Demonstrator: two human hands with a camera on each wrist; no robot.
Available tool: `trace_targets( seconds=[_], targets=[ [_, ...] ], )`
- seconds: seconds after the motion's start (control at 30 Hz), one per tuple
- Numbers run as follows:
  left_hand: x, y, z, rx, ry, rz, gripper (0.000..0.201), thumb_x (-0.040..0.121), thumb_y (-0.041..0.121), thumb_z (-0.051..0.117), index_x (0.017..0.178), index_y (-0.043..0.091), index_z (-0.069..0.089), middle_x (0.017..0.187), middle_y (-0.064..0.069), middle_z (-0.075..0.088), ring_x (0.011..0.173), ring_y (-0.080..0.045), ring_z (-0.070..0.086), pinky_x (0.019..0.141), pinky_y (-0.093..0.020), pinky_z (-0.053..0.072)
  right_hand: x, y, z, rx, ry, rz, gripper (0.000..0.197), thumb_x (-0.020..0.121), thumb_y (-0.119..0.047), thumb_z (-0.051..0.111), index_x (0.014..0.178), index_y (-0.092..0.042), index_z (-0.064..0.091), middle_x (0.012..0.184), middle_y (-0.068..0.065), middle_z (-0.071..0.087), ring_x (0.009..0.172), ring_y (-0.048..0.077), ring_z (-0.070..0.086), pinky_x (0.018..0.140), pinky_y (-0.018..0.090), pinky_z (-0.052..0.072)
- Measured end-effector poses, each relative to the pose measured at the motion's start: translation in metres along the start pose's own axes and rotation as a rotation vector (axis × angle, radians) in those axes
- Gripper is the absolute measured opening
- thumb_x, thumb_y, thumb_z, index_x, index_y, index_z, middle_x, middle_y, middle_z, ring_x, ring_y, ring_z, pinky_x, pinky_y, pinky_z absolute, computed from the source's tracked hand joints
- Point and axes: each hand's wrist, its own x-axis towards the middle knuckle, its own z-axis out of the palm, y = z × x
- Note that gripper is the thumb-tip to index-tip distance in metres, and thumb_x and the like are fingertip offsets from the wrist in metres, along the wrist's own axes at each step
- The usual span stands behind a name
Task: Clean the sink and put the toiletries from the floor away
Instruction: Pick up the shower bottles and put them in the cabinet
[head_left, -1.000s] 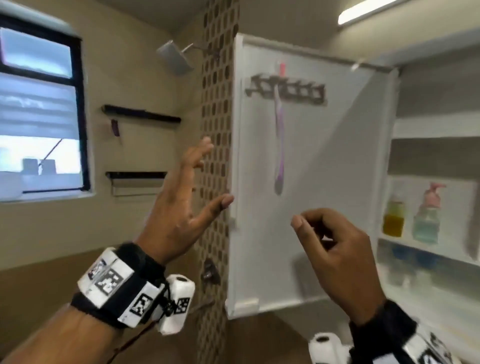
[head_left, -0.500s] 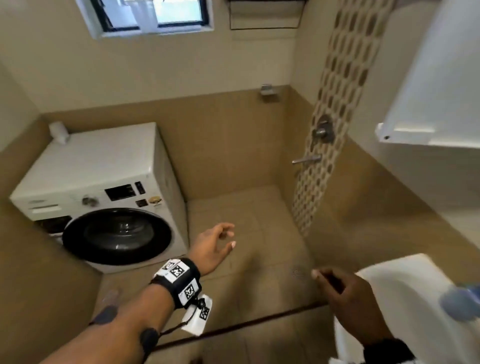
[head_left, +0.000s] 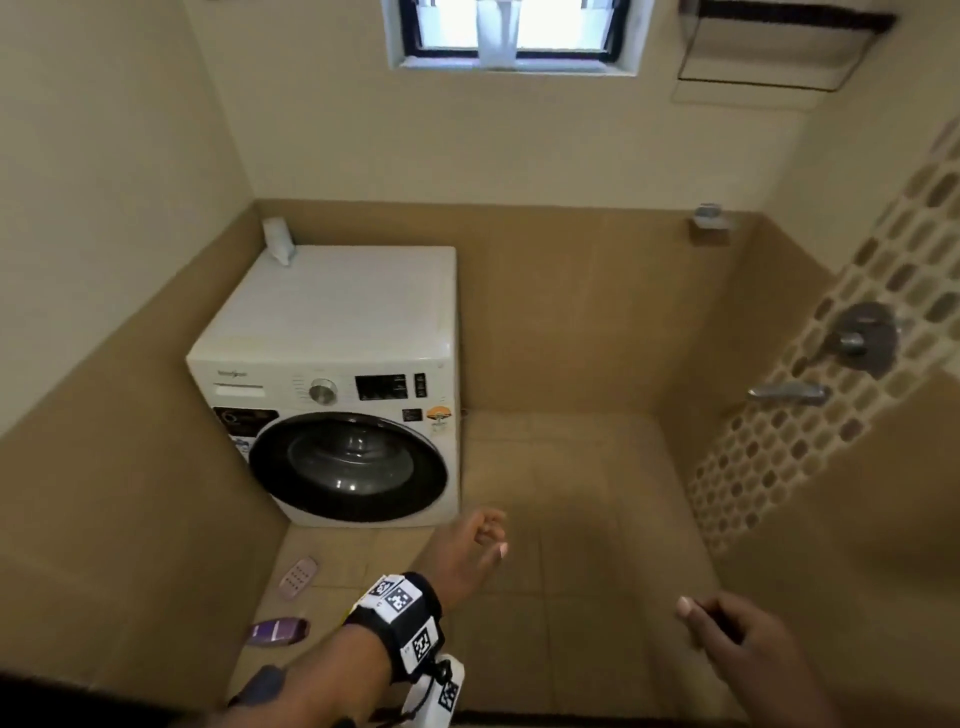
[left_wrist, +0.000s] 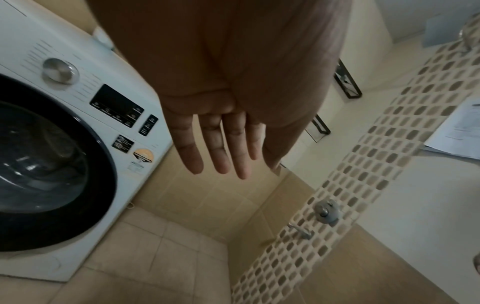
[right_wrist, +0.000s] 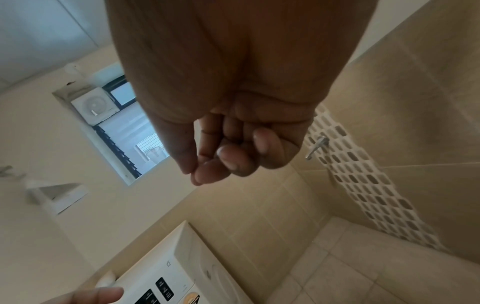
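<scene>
Both hands are being held out above the beige tiled floor (head_left: 571, 519), and nothing is being grasped by either of them. The left hand (head_left: 470, 553) is being kept released: in the left wrist view its fingers (left_wrist: 215, 148) are being stretched out almost straight and close together, with only air under them. The right hand (head_left: 748, 644) is being shown with its fingers (right_wrist: 223, 158) loosely curled toward the palm, and no object is being enclosed by them. Two toiletries are lying on the floor in the lower left of the head view, in front of the white front-loading washing machine (head_left: 343, 374) with the round dark door. A small pale pink flat item with rows of dots (head_left: 298, 577) is lying near the front of the machine, and a purple flattened bottle (head_left: 278, 631) is lying a little nearer to the person, on its side. Both are being left well apart from the hands. A small white tube-like container (head_left: 278, 241) is standing on the back corner of the machine. A chrome shower tap (head_left: 789, 392) is being seen on the mosaic wall strip at the right.
</scene>
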Motion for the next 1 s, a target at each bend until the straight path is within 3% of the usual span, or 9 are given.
trace_targets(
  seconds=[0.07, 0.17, 0.3, 0.53, 0.63, 0.83, 1.0],
  targets=[
    [0.007, -0.017, -0.032, -0.025, 0.044, -0.022, 0.037, 0.093, 0.028, 0.064, 0.129, 0.027, 0.056, 0.11, 0.017, 0.065, 0.1, 0.008, 0.059, 0.085, -0.006, 0.044, 0.023, -0.025, 0.021, -0.033, -0.036, -0.014, 0.033, 0.087, -0.024, 0.076, 0.056, -0.016, 0.067, 0.05, 0.002, 0.06, 0.043, 0.002, 0.047, 0.05, 0.022, 0.04],
    [0.016, -0.032, -0.072, -0.067, 0.123, -0.052, 0.035, 0.095, 0.027, 0.062, 0.129, 0.03, 0.055, 0.111, 0.018, 0.064, 0.102, 0.009, 0.058, 0.089, -0.013, 0.049, 0.057, -0.063, 0.048, -0.068, -0.121, -0.051, 0.035, 0.09, -0.034, 0.07, 0.061, -0.017, 0.066, 0.049, -0.004, 0.058, 0.045, 0.002, 0.049, 0.054, 0.026, 0.042],
    [0.021, -0.05, -0.105, -0.088, 0.262, -0.1, 0.035, 0.094, 0.028, 0.064, 0.127, 0.033, 0.056, 0.108, 0.019, 0.066, 0.103, 0.006, 0.06, 0.087, -0.014, 0.05, 0.1, -0.108, 0.08, -0.069, -0.233, -0.146, 0.029, 0.094, -0.036, 0.065, 0.07, -0.019, 0.067, 0.055, -0.012, 0.061, 0.05, -0.001, 0.051, 0.054, 0.015, 0.041],
    [0.021, -0.059, -0.125, -0.146, 0.478, -0.163, 0.035, 0.093, 0.019, 0.067, 0.124, 0.032, 0.059, 0.105, 0.015, 0.07, 0.102, 0.007, 0.061, 0.081, -0.01, 0.051, 0.196, -0.154, 0.129, -0.069, -0.401, -0.352, 0.026, 0.094, -0.035, 0.066, 0.071, -0.023, 0.066, 0.062, -0.011, 0.064, 0.054, 0.0, 0.053, 0.056, 0.018, 0.043],
    [0.025, -0.057, -0.134, -0.155, 0.529, -0.187, 0.034, 0.093, 0.022, 0.066, 0.123, 0.035, 0.058, 0.107, 0.017, 0.071, 0.102, 0.008, 0.062, 0.078, -0.018, 0.055, 0.231, -0.173, 0.142, -0.095, -0.445, -0.405, 0.024, 0.094, -0.038, 0.065, 0.076, -0.023, 0.069, 0.071, -0.005, 0.069, 0.059, 0.0, 0.057, 0.059, 0.018, 0.046],
    [0.039, -0.052, -0.149, -0.162, 0.615, -0.226, 0.034, 0.092, 0.022, 0.067, 0.122, 0.036, 0.059, 0.106, 0.015, 0.072, 0.101, 0.005, 0.064, 0.078, -0.006, 0.05, 0.271, -0.205, 0.153, -0.076, -0.489, -0.471, 0.024, 0.094, -0.036, 0.066, 0.075, -0.022, 0.068, 0.064, -0.008, 0.066, 0.053, -0.002, 0.053, 0.054, 0.013, 0.041],
    [0.03, -0.065, -0.158, -0.147, 0.672, -0.286, 0.035, 0.091, 0.022, 0.069, 0.122, 0.035, 0.06, 0.103, 0.015, 0.072, 0.101, 0.004, 0.065, 0.076, -0.011, 0.052, 0.287, -0.215, 0.18, -0.067, -0.535, -0.455, 0.025, 0.093, -0.036, 0.066, 0.074, -0.02, 0.069, 0.06, -0.009, 0.063, 0.05, -0.003, 0.051, 0.052, 0.014, 0.04]
  ],
)
